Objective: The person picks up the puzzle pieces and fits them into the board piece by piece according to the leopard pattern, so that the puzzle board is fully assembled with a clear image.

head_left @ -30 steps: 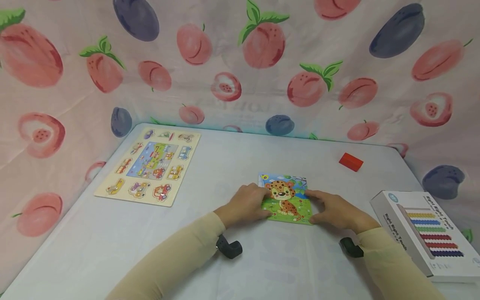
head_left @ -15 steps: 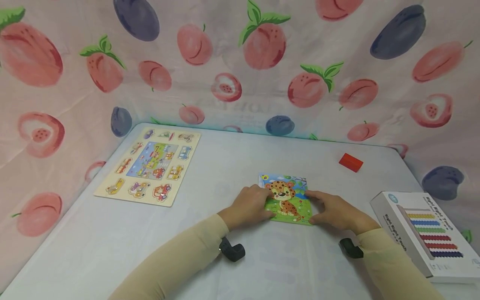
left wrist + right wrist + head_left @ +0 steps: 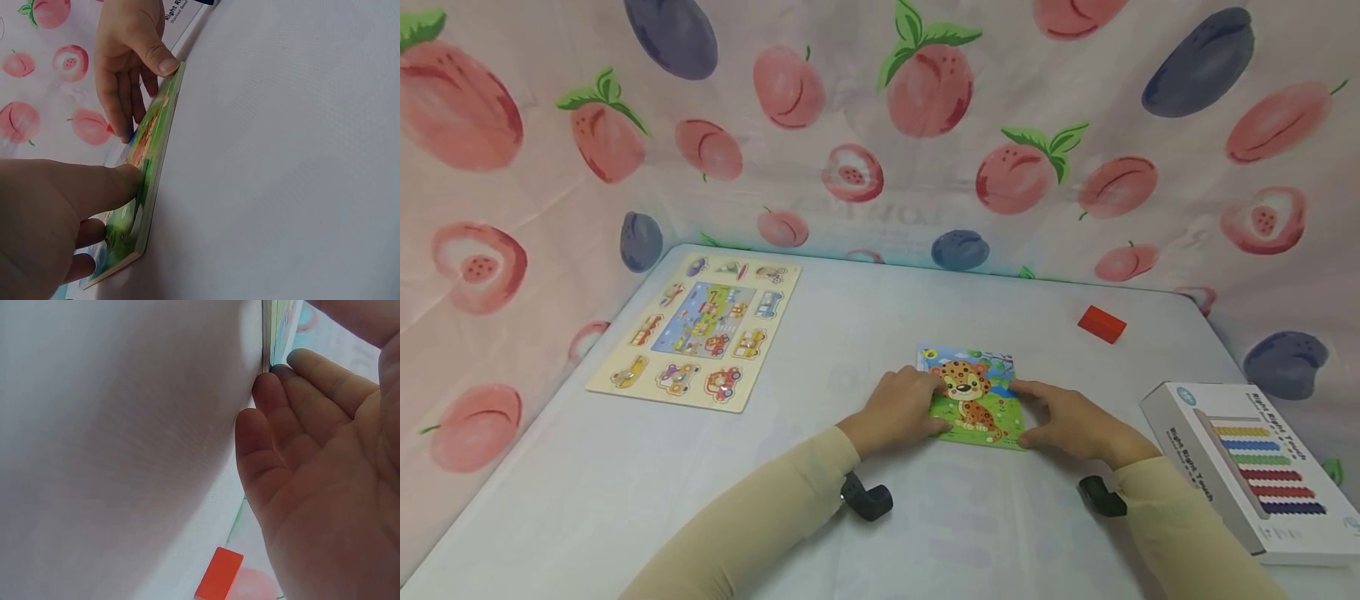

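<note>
A square leopard picture puzzle point(image 3: 976, 408) lies flat on the white table. Its left side is partly covered by my left hand point(image 3: 898, 412), whose thumb and fingertips rest on the picture. In the left wrist view a dark curved seam shows in the puzzle point(image 3: 119, 244) beside the straight left thumb point(image 3: 112, 184). At the opposite side my right hand point(image 3: 1071, 423) touches the edge, thumb near the lower corner and index fingertip higher up. The right wrist view shows the fingers of that hand point(image 3: 325, 481) extended, fingertips at the puzzle's thin edge point(image 3: 275, 331).
A wooden peg puzzle board point(image 3: 703, 321) with vehicle pieces lies at the back left. Toward the back right is a small red block point(image 3: 1102, 324). A white toy box point(image 3: 1262, 475) stands beside the right forearm. Fruit-patterned cloth point(image 3: 917, 200) hangs behind the table.
My left hand has shifted slightly right, from the puzzle's left edge farther onto its picture. The right hand and the puzzle look unmoved.
</note>
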`<state>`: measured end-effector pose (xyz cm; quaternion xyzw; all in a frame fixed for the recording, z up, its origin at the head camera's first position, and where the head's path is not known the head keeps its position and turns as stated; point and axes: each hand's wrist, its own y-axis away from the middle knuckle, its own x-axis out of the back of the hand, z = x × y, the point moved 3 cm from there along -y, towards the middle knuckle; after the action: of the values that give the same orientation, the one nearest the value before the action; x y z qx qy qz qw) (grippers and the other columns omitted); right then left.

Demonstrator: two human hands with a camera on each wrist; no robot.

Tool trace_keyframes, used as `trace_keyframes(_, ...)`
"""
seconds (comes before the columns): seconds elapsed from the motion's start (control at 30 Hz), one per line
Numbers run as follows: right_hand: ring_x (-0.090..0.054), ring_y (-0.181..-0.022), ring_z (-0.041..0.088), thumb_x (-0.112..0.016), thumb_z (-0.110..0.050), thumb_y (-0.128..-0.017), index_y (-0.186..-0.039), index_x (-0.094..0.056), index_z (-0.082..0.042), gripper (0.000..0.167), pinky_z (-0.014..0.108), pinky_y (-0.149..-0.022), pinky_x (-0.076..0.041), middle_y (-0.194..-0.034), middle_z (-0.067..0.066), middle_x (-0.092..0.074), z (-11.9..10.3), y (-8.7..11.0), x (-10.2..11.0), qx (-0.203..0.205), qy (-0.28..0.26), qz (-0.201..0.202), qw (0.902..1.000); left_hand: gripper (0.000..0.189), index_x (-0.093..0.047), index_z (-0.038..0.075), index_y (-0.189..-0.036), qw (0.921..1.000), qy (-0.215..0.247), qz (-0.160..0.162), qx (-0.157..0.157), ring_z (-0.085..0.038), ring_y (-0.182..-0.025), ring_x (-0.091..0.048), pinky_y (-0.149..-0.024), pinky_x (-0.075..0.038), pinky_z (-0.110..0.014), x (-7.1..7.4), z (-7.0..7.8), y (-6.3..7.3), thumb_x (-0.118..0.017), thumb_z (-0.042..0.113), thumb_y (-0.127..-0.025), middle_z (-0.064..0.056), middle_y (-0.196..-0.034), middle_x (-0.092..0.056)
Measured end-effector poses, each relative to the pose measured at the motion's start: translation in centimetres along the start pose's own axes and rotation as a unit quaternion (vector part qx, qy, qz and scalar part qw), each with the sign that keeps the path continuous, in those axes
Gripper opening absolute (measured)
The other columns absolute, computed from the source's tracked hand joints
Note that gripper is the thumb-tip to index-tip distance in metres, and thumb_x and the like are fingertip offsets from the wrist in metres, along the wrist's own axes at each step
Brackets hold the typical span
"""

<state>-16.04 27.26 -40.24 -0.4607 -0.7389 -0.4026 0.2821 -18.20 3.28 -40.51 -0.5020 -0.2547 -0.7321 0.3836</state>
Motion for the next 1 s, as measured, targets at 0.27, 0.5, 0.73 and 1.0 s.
trace_keyframes(0.27,-0.031,-0.139,0.049,-0.085,-0.028,-0.079,-0.151,-0.043,-0.005,0.086,0.065,-0.106,-0.032,-0.152,0.026,-0.038,0.0,0.0,-0.1,0.004,0.001,0.002,1.0000,0.044,-0.069,0.015,-0.117,0.9997,0.022,-0.006,0.009,-0.015,-0.093,-0.054,-0.082,-0.045,-0.034,-0.1,-0.3,0.2,-0.081,0.041,-0.084,0.005,-0.105,-0.067)
trace_keyframes(0.5,-0.030,-0.140,0.049,-0.085,-0.029,-0.080,-0.151,-0.042,-0.005,0.086,0.065,-0.107,-0.031,-0.153,0.025,-0.038,-0.3,0.1,0.0,0.001,0.005,-0.001,1.0000,0.037,-0.072,0.017,-0.118,0.9992,0.037,0.000,-0.016,-0.016,-0.101,-0.055,-0.089,-0.044,-0.036,-0.3,-0.4,0.5,-0.079,0.037,-0.087,0.006,-0.112,-0.070)
trace_keyframes(0.73,-0.030,-0.139,0.049,-0.084,-0.029,-0.080,-0.151,-0.042,-0.004,0.086,0.065,-0.107,-0.030,-0.152,0.026,-0.038,-0.2,0.0,0.0,0.003,0.009,-0.001,1.0000,0.036,-0.072,0.016,-0.120,0.9987,0.051,-0.002,-0.005,-0.014,-0.101,-0.056,-0.093,-0.044,-0.036,-0.4,-0.9,0.8,-0.077,0.033,-0.088,0.007,-0.112,-0.071)
trace_keyframes(1.0,-0.039,-0.134,0.048,-0.079,-0.033,-0.085,-0.150,-0.042,-0.004,0.080,0.066,-0.103,-0.036,-0.145,0.025,-0.047,-0.7,0.6,0.4,0.001,0.032,0.008,0.9994,0.034,-0.072,0.015,-0.119,0.9981,0.059,-0.014,-0.015,-0.016,-0.103,-0.056,-0.092,-0.044,-0.037,0.2,-1.9,1.5,-0.075,0.031,-0.089,0.006,-0.113,-0.071)
